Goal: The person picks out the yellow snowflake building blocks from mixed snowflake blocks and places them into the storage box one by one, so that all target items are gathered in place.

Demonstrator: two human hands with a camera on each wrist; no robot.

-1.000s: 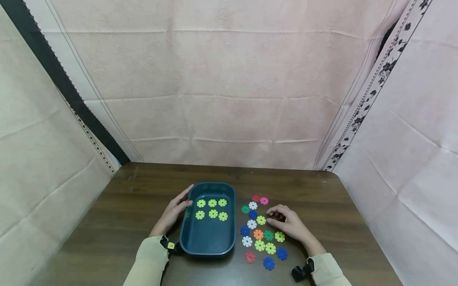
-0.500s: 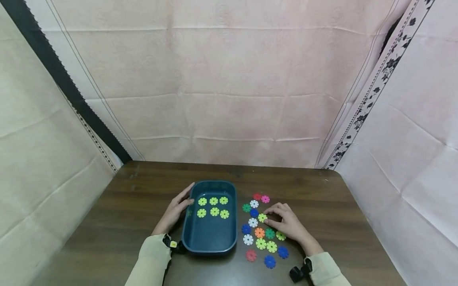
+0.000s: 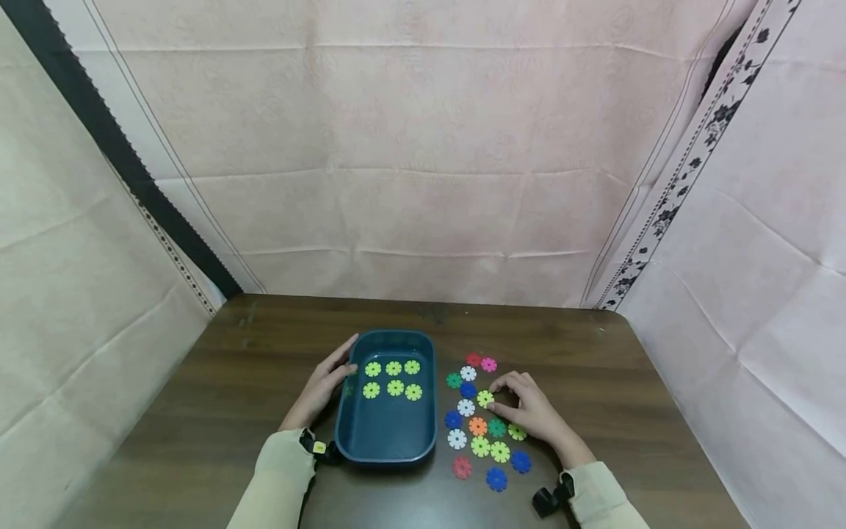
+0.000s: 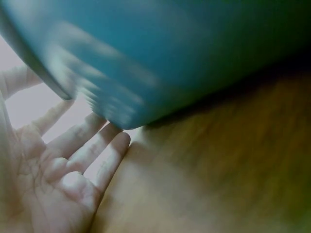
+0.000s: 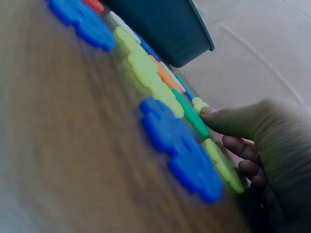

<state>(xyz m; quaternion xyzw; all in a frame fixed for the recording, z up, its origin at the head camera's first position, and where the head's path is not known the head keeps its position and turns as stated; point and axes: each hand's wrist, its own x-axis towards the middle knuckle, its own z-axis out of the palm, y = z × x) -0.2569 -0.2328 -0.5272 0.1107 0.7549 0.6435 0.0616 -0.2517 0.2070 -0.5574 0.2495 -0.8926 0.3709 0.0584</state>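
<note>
A dark teal tray (image 3: pixel 386 441) stands on the table, with several yellow-green flower-shaped pieces (image 3: pixel 395 388) lying in two rows inside. My left hand (image 3: pixel 322 383) holds its left side, thumb over the rim and fingers against the outer wall. In the left wrist view the fingers (image 4: pixel 92 145) extend along the underside of the tray wall (image 4: pixel 146 63). To the right of the tray, my right hand (image 3: pixel 529 405) pinches a yellow-green flower-shaped piece (image 3: pixel 485 399) between thumb and forefinger, low at the table. The right wrist view shows the thumb (image 5: pixel 228 120) at that piece (image 5: pixel 198 103).
Around the right hand lie several loose flower pieces: blue (image 3: pixel 496 480), red (image 3: pixel 462 468), orange (image 3: pixel 478 426), white (image 3: pixel 457 439), green (image 3: pixel 496 427) and pink (image 3: pixel 488 364). The wooden table (image 3: pixel 178 411) ends at pale hanging cloth (image 3: pixel 423 184) behind and at both sides.
The right hand has moved slightly left, its thumb and forefinger coming to the yellow-green piece and closing about it. The left hand stays on the tray.
</note>
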